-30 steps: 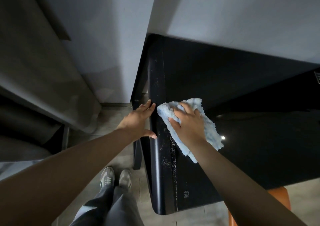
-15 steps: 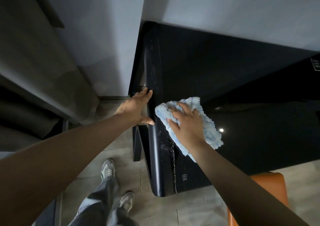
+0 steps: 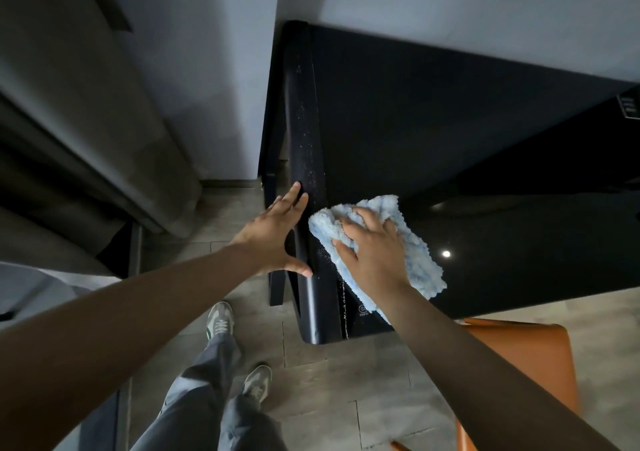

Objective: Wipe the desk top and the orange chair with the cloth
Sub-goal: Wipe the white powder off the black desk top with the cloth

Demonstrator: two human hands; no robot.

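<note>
- Black glossy desk surface (image 3: 450, 132) carries a band of pale specks (image 3: 306, 145) along its left edge strip, running away from the hands towards the wall.
- Risk: a sweep towards that edge could push the specks off onto the grey tiled floor (image 3: 311, 381) and the grey-and-white shoes (image 3: 220, 322) below. The left hand covers only a short part of the edge.
- Risk: light pressure or a folded patch of cloth may smear the grit into streaks on the gloss finish rather than lift it.
- Fluffy light-blue microfibre cloth (image 3: 419, 263) lies on the surface near its front left corner, just beside the speckled strip.
- Right hand (image 3: 374, 253): fingers spread, laid over the cloth and pressing it down; no pinch visible.
- Left hand (image 3: 277, 239): released, fingers straight, fingertips and thumb touching the rounded edge, holding nothing.
- Orange leather-look chair (image 3: 540, 350) stands at the front right, apart from both hands, judged not yet wiped.
</note>
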